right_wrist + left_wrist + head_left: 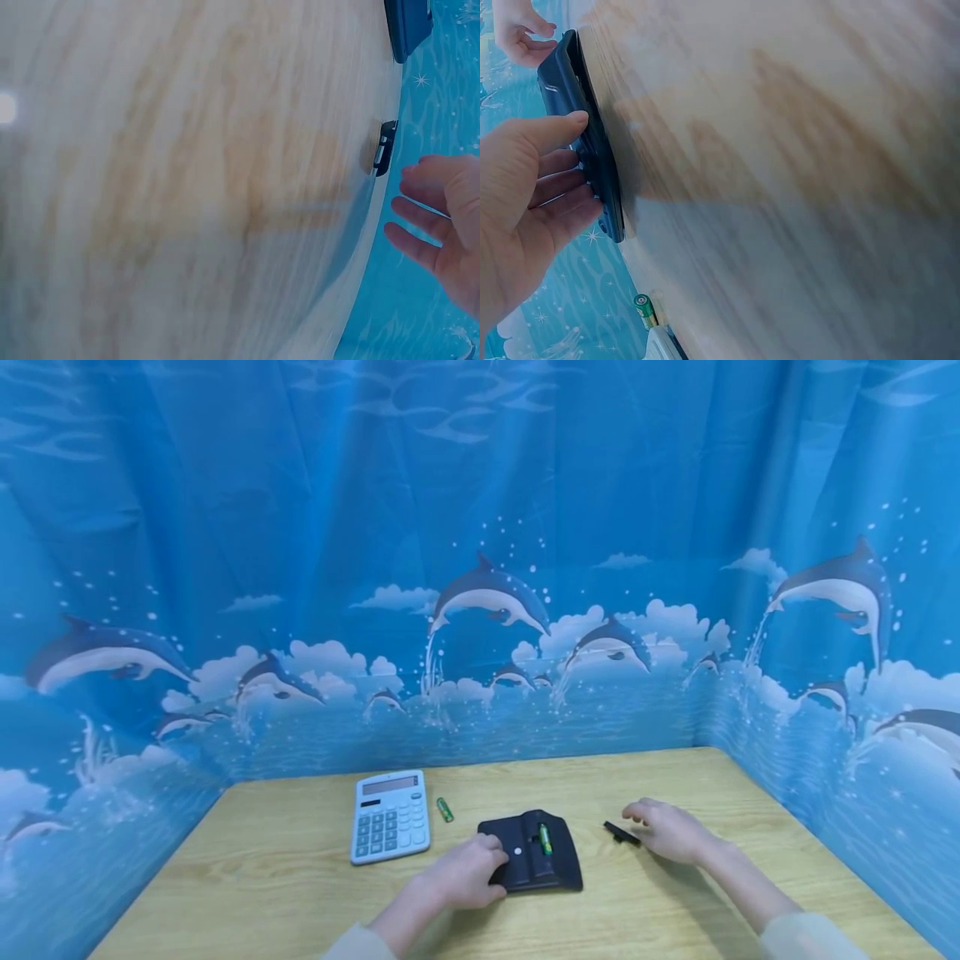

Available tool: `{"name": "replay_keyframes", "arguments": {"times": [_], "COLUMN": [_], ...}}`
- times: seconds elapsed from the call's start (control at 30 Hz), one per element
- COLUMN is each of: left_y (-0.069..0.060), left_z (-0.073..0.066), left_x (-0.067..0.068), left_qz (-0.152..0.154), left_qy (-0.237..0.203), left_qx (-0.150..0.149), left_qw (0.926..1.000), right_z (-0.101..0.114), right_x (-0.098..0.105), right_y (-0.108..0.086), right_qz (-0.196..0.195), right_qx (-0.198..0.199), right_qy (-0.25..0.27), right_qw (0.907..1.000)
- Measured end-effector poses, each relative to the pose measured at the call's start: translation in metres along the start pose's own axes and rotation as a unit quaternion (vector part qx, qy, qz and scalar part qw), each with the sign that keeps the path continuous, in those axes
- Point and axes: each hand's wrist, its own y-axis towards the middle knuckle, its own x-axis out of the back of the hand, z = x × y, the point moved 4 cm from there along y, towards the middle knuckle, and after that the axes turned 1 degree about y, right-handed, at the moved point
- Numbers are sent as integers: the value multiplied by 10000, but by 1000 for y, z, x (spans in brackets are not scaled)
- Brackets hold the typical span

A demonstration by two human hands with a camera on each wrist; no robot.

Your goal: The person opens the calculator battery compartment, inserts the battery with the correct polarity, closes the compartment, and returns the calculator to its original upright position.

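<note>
A black device (pixel 529 853) with a green battery (pixel 545 839) in its open compartment lies on the table. My left hand (pixel 463 872) grips its left edge; in the left wrist view the thumb of the hand (pixel 525 180) is on one face of the device (pixel 592 150) and the fingers are at the other. A small black cover (pixel 622 834) lies to the right of the device. Beside it is my right hand (pixel 671 831), fingers relaxed and apart. The right wrist view has a gap between that hand (pixel 442 225) and the cover (pixel 385 148).
A pale blue calculator (pixel 390 817) lies on the left of the wooden table (pixel 300 893). A second green battery (pixel 445 810) is between it and the black device. A blue curtain (pixel 480 485) printed with dolphins stands behind and beside the table.
</note>
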Motion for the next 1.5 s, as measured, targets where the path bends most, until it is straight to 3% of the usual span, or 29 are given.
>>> {"name": "replay_keyframes", "arguments": {"times": [0.43,0.63,0.77,1.07,1.5], "left_y": [-1,-1,-1,-2,-2], "left_z": [-1,0,0,-1,-2], "left_x": [1,2,2,0,1], "left_qz": [2,-15,24,26,52], "left_qy": [40,30,-4,6,36], "left_qx": [42,41,71,70,111], "left_qw": [10000,10000,10000,10000,9999], "right_z": [2,6,10,16,14], "right_x": [-2,-5,-8,-12,-9], "right_y": [11,18,23,29,28], "right_qz": [517,977,1297,1633,1591], "right_qx": [240,117,48,-27,36], "right_qy": [-507,-885,-914,-854,-542], "right_qw": [9971,9912,9873,9829,9858]}}
